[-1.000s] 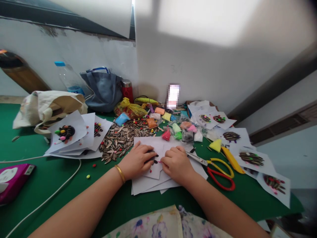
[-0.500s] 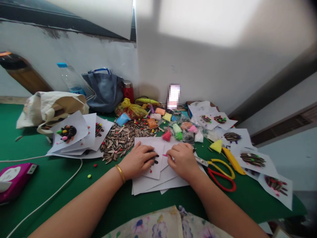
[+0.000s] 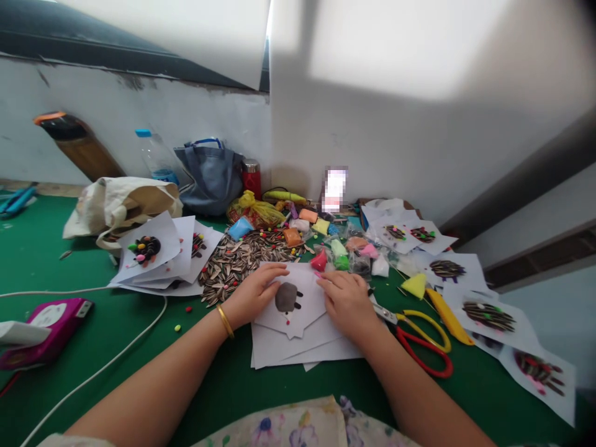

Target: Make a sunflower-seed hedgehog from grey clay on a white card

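A grey, round clay shape [image 3: 287, 298] with dark stubby feet and a small red dot sits on a white paper sheet [image 3: 311, 304]. My left hand [image 3: 256, 295], wearing a gold bangle, lies on the sheet's left side. Its fingers are stretched out beside the clay shape, with nothing in them. My right hand [image 3: 347, 304] rests over the sheet's right side, fingers bent. A small pink piece of clay [image 3: 318, 274] shows at its fingertips, though the grip is partly hidden. More white sheets [image 3: 279, 355] lie underneath.
Striped sunflower seeds [image 3: 228, 264] are heaped behind my left hand, near packets of coloured clay [image 3: 339, 248]. Scissors [image 3: 419, 335] and a yellow cutter [image 3: 449, 316] lie at right. Seed pictures [image 3: 488, 313] line the right edge; more sheets [image 3: 153, 261] are stacked left. A white cable [image 3: 116, 366] crosses the table.
My left hand has slid off the grey clay shape, which now shows. My right hand and the pink clay have shifted toward the sheet's far edge. The sheet has turned, and the view has shifted.
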`<state>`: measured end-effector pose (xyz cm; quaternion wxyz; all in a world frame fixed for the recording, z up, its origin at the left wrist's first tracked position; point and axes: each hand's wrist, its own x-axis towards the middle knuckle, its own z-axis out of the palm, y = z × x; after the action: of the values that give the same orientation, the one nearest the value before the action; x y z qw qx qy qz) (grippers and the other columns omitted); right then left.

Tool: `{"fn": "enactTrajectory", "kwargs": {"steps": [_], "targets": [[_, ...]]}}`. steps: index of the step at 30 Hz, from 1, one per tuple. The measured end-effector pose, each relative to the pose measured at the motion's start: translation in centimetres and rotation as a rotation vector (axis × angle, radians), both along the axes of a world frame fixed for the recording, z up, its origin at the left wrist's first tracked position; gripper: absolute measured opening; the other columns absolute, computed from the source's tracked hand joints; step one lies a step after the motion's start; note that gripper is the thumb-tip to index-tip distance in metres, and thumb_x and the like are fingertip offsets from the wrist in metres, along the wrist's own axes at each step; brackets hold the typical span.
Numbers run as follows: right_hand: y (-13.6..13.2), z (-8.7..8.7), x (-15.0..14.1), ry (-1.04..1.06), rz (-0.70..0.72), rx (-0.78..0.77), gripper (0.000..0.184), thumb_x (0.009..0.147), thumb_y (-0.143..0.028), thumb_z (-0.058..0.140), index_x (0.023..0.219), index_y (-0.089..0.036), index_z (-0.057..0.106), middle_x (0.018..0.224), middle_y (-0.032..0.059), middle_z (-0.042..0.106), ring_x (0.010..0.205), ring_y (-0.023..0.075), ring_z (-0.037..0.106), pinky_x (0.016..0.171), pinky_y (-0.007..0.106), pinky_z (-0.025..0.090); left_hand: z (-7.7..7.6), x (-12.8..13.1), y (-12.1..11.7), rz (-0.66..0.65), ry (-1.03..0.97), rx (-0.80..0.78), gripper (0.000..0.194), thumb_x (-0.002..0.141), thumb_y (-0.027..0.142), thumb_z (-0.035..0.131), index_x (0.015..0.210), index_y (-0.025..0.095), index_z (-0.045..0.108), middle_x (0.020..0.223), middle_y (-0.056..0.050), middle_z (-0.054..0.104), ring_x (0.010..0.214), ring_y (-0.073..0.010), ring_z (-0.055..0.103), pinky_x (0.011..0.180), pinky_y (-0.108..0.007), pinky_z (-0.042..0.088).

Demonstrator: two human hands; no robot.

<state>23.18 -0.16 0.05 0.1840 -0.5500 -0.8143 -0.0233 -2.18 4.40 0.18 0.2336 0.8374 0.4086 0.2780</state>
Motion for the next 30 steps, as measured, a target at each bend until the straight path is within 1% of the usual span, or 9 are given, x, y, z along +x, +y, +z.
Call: {"fn": "enactTrajectory", "kwargs": {"steps": [3, 6, 9, 12, 14, 17, 20, 25, 30], "targets": [[0.0, -0.7, -0.4, -0.010, 0.118, -0.054, 0.041, 0.087, -0.012, 0.050, 0.125, -0.024, 0.061, 0.136, 0.0060, 0.059, 0.129, 0.0216, 0.045, 0.110, 0.044, 0.018, 0.7, -0.3, 0.0, 0.090, 0.059, 0.008, 0.032, 0.093, 0.026, 0.043, 0.117, 0.019, 0.064, 0.127, -0.009, 0.061, 0.119, -0.0216, 0.056, 0.107, -0.041, 0.044], [-0.1, -1.1, -0.9, -0.034, 0.165, -0.122, 0.048, 0.085, -0.010, 0.049, 0.130, -0.024, 0.057, 0.140, 0.0071, 0.055, 0.136, 0.0227, 0.039, 0.115, 0.051, 0.008, 1.6, -0.6, -0.5, 0.134, 0.223, 0.024, 0.032, 0.092, 0.030, 0.048, 0.115, 0.017, 0.065, 0.121, -0.011, 0.064, 0.115, -0.0246, 0.058, 0.104, -0.042, 0.045], [-0.3, -1.0, -1.2, -0.044, 0.170, -0.142, 0.045, 0.085, -0.012, 0.051, 0.126, -0.026, 0.059, 0.135, 0.0070, 0.059, 0.137, 0.0237, 0.039, 0.116, 0.056, 0.001, 2.3, -0.6, -1.5, 0.122, 0.385, 0.049, 0.035, 0.087, 0.035, 0.057, 0.116, 0.017, 0.065, 0.120, -0.013, 0.065, 0.113, -0.0290, 0.059, 0.100, -0.045, 0.046], [-0.7, -0.3, -1.3, -0.052, 0.169, -0.116, 0.039, 0.084, -0.014, 0.055, 0.120, -0.028, 0.062, 0.123, 0.0054, 0.065, 0.133, 0.0239, 0.043, 0.115, 0.057, -0.002, 2.7, -0.4, -3.1, 0.120, 0.473, 0.070, 0.051, 0.080, 0.044, 0.066, 0.124, 0.018, 0.059, 0.125, -0.015, 0.063, 0.115, -0.0307, 0.059, 0.099, -0.043, 0.045], [-1.0, 0.2, -1.3, -0.056, 0.168, -0.103, 0.033, 0.084, -0.015, 0.058, 0.113, -0.029, 0.065, 0.112, 0.0035, 0.069, 0.125, 0.0231, 0.050, 0.115, 0.057, -0.003, 2.6, 0.0, -4.3, 0.131, 0.507, 0.094, 0.066, 0.075, 0.051, 0.070, 0.130, 0.019, 0.053, 0.130, -0.016, 0.060, 0.119, -0.0324, 0.056, 0.102, -0.044, 0.042], [-1.3, 0.7, -1.4, -0.059, 0.159, -0.097, 0.022, 0.085, -0.016, 0.057, 0.100, -0.028, 0.068, 0.092, 0.0013, 0.069, 0.104, 0.0203, 0.059, 0.115, 0.056, -0.001, 1.7, 0.5, -5.8, 0.165, 0.537, 0.094, 0.090, 0.065, 0.064, 0.073, 0.138, 0.020, 0.046, 0.138, -0.020, 0.054, 0.127, -0.0387, 0.050, 0.106, -0.054, 0.035], [-1.4, 0.9, -1.5, -0.038, 0.139, -0.098, 0.016, 0.088, -0.018, 0.054, 0.088, -0.025, 0.068, 0.082, 0.0007, 0.067, 0.090, 0.0179, 0.060, 0.116, 0.054, 0.005, 0.8, 0.7, -6.6, 0.189, 0.555, 0.077, 0.101, 0.062, 0.065, 0.074, 0.144, 0.018, 0.040, 0.146, -0.022, 0.045, 0.135, -0.0403, 0.040, 0.111, -0.059, 0.025], [-1.2, 0.6, -1.3, 0.047, 0.178, -0.077, 0.014, 0.088, -0.018, 0.055, 0.095, -0.023, 0.066, 0.106, 0.0036, 0.069, 0.104, 0.0189, 0.060, 0.116, 0.050, 0.008, 0.8, 0.8, -6.4, 0.154, 0.556, 0.042, 0.100, 0.065, 0.059, 0.074, 0.149, 0.024, 0.032, 0.150, -0.017, 0.041, 0.141, -0.0384, 0.031, 0.113, -0.063, 0.014], [-1.3, 0.6, -0.9, 0.010, 0.118, -0.085, 0.011, 0.087, -0.018, 0.057, 0.088, -0.022, 0.067, 0.094, 0.0033, 0.070, 0.105, 0.0202, 0.059, 0.116, 0.051, 0.006, 1.5, 0.7, -5.5, 0.040, 0.545, 0.033, 0.100, 0.068, 0.060, 0.072, 0.151, 0.027, 0.027, 0.152, -0.012, 0.041, 0.143, -0.0357, 0.027, 0.115, -0.064, 0.009]]}}
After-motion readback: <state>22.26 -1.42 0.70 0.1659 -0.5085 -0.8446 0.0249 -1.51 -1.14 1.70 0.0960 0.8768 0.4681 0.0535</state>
